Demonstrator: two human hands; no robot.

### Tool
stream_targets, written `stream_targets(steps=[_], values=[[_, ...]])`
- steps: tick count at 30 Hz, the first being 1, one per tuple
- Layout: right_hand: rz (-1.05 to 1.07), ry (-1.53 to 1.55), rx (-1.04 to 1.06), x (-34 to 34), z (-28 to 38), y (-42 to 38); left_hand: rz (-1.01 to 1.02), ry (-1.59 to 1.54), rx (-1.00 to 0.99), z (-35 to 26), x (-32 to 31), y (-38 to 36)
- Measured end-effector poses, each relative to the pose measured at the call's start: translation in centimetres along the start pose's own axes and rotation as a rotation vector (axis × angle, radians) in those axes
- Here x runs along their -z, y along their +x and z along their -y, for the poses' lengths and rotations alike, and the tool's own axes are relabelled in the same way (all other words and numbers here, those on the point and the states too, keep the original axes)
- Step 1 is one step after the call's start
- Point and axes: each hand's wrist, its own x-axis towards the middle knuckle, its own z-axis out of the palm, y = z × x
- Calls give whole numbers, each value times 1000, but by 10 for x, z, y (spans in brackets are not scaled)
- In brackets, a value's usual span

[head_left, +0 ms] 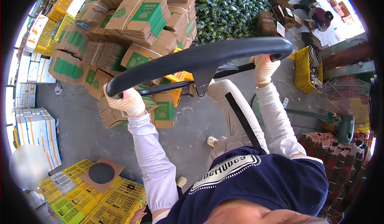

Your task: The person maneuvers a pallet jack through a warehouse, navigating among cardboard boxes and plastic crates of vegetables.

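A long, curved black bar with a smooth surface and a dark frame beneath it (200,56) spans the middle of the view, raised in front of my body. Its exact kind cannot be told. My left hand (127,102), in a pale orange-striped glove, grips its left end. At the right end, my right hand (265,68), in a matching glove, is closed round it with fingers partly hidden. Behind the bar, a yellow-orange object (176,86) shows in part. One of my legs (236,112) is lifted below the frame.
Bundles of flattened cardboard boxes (138,20) are heaped ahead, beside a green leafy pile (230,14). Yellow crates (82,196) stand lower left, near white boxes (36,132). On the right are a yellow basket (304,74) and a fan (344,104). Another person (318,18) crouches far right.
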Motion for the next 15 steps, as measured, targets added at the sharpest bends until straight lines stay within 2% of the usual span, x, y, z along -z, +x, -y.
stream_targets(steps=[2, 4, 5, 6, 8, 9, 10, 12, 13, 14, 15], values=[[-2, -4, 0, 5, -4, -2, -31, -84, 49, -3, -4, -4], [60, -61, 9, -1, 14, -13, -20, -61, -28, 6, -1, -5], [65, -18, 192, 22, -21, 1, -21, -90, -84, 5, -2, -5], [104, -3, 138, 24, -19, -1, -112, -177, -136, 10, -7, -5], [164, 31, 62, 28, -16, 0, -103, 114, -221, 5, -6, -6], [185, 52, 40, 27, -16, 1, -112, 130, -215, 5, -5, -7], [205, -45, 123, 25, -14, 3, -102, 119, -234, 5, -7, -6], [239, -136, 197, 26, 1, 1, 14, -123, -150, 2, 0, -8], [338, -118, 133, 30, 17, 2, 63, -240, -98, 0, 3, -9], [368, -151, 163, 28, 32, 7, 144, -217, 0, -7, 11, -8], [398, -182, 194, 26, 48, 11, 252, -221, 8, -20, 18, -6]])
